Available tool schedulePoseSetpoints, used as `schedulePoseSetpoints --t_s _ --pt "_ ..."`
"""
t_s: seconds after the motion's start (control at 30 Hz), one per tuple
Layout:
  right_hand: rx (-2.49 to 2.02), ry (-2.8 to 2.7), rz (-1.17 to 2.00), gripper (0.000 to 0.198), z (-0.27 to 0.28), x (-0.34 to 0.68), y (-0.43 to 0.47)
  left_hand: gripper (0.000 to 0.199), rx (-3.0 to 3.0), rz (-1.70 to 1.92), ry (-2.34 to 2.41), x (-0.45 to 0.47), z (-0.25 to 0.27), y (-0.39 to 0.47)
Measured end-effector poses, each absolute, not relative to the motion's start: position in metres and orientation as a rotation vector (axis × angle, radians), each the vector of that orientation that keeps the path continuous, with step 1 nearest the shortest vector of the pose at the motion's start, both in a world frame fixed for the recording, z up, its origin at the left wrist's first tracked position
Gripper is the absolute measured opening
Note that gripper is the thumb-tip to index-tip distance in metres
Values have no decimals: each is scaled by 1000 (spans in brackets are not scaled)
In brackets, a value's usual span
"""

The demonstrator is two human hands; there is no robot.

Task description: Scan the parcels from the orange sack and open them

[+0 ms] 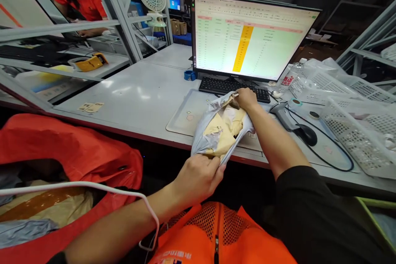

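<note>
A light grey-blue plastic mailing bag [202,128] is spread open at the desk's front edge. Inside it show crumpled, pale yellow paper packages [223,136], one with a torn patch. My left hand [201,175] is closed on the bag's near edge, fingers pinching the plastic. At the far edge, my right hand [246,100] is closed round the plastic; a small pale bit sticks out beside its fingers, too small to name. Just behind the right hand lies a black keyboard [216,86].
A monitor [247,37] stands behind the keyboard. To the right are a barcode scanner [284,116] with a looping cable and white perforated baskets [355,140]. A red sack [123,156] holding parcels is at lower left. Beyond the metal frame [116,12] is another person [91,2].
</note>
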State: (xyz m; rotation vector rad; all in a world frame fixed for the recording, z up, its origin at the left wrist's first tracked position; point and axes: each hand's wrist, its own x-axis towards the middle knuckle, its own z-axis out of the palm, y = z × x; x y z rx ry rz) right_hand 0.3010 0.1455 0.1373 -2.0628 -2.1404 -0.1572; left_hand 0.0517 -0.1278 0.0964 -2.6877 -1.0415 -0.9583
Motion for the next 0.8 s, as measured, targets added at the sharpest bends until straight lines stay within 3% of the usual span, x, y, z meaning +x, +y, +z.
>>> schedulePoseSetpoints --t_s 0.17,0.33,0.43,0.6,0.67,0.8 --pt "-2001 -2139 -165 33 132 286 139 39 -2731 -991 -1087 20 90 -144" --pt "-1852 -2182 18 35 132 281 109 29 -2872 -914 -1601 -28 101 -100" --pt "-1784 -2171 164 41 132 284 81 47 -2842 -755 -1635 -43 112 -63" --pt "-1764 -2183 242 40 124 281 40 107 -2844 57 -1613 -17 127 -23" --pt "-1782 -2159 247 33 120 277 33 109 -2870 191 -1569 5 136 -8" --pt "-1839 -2100 254 32 113 270 34 94 -2907 291 -1594 41 150 29"
